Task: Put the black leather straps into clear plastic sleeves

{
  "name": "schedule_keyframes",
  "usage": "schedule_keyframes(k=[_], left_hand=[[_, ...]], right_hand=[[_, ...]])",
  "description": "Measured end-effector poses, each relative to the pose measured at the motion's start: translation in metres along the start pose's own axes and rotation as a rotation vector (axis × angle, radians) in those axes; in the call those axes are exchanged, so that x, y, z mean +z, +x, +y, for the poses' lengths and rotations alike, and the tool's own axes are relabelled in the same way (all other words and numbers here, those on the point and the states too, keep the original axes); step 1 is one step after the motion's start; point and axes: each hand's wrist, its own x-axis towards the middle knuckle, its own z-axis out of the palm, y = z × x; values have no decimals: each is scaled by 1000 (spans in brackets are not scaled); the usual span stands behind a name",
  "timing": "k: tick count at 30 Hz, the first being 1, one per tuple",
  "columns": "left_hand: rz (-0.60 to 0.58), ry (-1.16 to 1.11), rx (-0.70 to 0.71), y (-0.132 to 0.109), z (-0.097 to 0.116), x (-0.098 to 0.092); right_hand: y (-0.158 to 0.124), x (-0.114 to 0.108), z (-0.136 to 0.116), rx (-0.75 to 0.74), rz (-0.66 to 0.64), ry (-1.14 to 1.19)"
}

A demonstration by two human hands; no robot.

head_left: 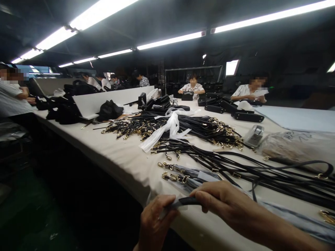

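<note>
At the table's near edge, my left hand (155,219) pinches a clear plastic sleeve (170,206). My right hand (222,198) is closed on a black strap (188,201), whose visible stretch runs into the sleeve between both hands. The strap's other parts are hidden by my fingers. Just beyond my hands lie black straps in clear plastic (195,174), their gold clasps (174,177) pointing left. Loose black straps (230,158) stretch across to the right. Farther back rests a large bundle of straps (201,127) with gold clasps, tied round with a white strip (174,125).
The pale table (117,153) drops off on the left. A stuffed plastic bag (295,144) and a clear container (253,136) sit at the right. Black bags (157,103) and a white divider board (104,99) stand behind. Several people work around the table.
</note>
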Motion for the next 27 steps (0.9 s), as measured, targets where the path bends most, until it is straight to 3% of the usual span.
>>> schedule_keyframes(k=[3, 7, 10, 14, 18, 22, 24, 25, 27], left_hand=[[12, 46, 118, 2, 5, 4], [-70, 40, 222, 8, 13, 12], [-55, 87, 266, 11, 11, 12], [23, 189, 372, 9, 2, 9], [-30, 162, 454, 8, 4, 18], [-106, 199, 626, 9, 7, 23], [-104, 182, 576, 9, 4, 21], [-138, 116, 464, 8, 1, 20], [-323, -125, 110, 7, -3, 18]], right_hand=[[4, 8, -3, 42, 27, -34], [14, 21, -8, 3, 14, -81], [22, 18, -2, 61, -184, 208], [26, 5, 24, 190, -464, 640], [29, 12, 49, 173, -580, 858], [34, 25, 55, 233, -593, 859], [34, 28, 54, 305, -510, 804], [34, 29, 53, 324, -452, 768], [32, 29, 50, 313, -322, 687]])
